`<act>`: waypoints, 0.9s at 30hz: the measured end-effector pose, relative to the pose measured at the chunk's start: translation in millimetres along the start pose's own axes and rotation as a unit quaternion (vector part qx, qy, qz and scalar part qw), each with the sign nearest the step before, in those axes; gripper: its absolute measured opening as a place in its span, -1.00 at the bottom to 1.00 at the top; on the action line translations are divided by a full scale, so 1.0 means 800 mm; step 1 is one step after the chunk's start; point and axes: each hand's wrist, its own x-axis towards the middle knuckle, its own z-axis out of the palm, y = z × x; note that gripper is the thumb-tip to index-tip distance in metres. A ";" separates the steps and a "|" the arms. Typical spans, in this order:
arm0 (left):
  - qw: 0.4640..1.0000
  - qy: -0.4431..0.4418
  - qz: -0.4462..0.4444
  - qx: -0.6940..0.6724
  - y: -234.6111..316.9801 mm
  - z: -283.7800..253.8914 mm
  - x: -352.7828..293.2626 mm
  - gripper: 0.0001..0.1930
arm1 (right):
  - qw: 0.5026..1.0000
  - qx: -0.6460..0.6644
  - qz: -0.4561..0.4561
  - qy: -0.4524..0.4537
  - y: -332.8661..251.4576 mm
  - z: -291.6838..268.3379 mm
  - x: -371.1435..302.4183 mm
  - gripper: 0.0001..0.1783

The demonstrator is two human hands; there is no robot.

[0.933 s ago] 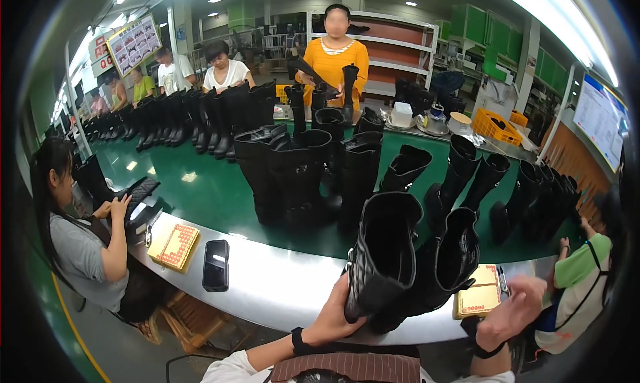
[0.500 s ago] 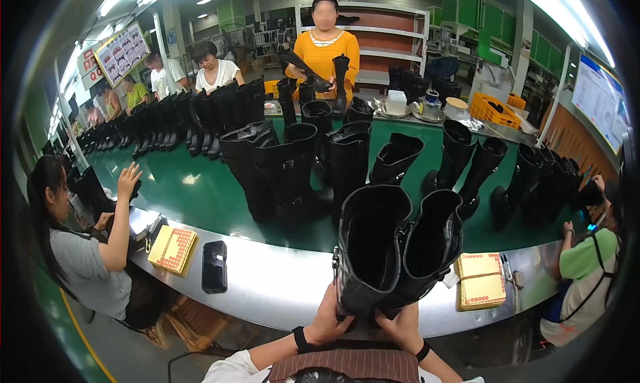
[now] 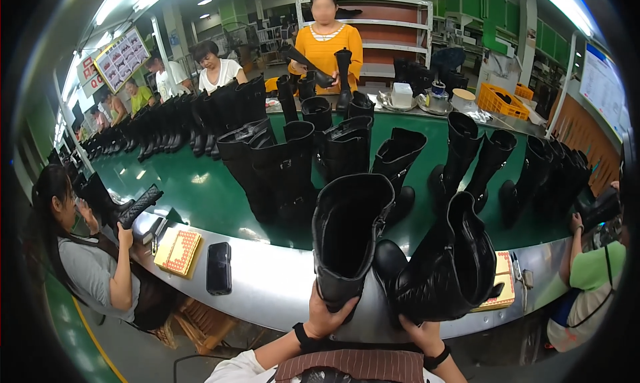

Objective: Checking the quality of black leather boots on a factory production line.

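Observation:
Two tall black boots stand close before me at the steel table edge. My left hand is closed round the lower part of the left boot, whose wide top opening faces up toward me. Beside it the right boot, with a quilted shaft, leans over to the right. My right hand grips it low down, its fingertips hidden beneath the boot. A rounded black toe shows between the two shafts.
More black boots stand on the green tabletop just beyond. A phone and yellow card stacks lie on the steel strip. Co-workers handle boots at left and right; another in orange stands across.
The boots have moved apart: the left one is slightly further left, and the right one has tipped over to the right. The co-worker on the left now holds up a boot.

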 end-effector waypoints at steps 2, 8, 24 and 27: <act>0.999 -0.021 -0.027 -0.003 0.002 -0.004 -0.006 -0.33 | 0.999 0.009 0.032 -0.013 -0.007 -0.001 0.002 -0.45; 0.974 -0.124 -0.187 0.019 0.008 -0.011 -0.026 -0.45 | 0.991 -0.039 0.061 -0.113 -0.016 -0.013 0.006 -0.34; 0.724 -0.304 -0.503 -0.360 -0.035 -0.037 -0.051 -0.58 | 0.989 -0.092 0.072 -0.090 0.031 -0.010 -0.016 -0.27; 0.719 -0.250 -0.552 -0.342 -0.050 -0.034 -0.064 -0.55 | 0.988 -0.093 0.086 -0.091 0.024 -0.007 -0.015 -0.27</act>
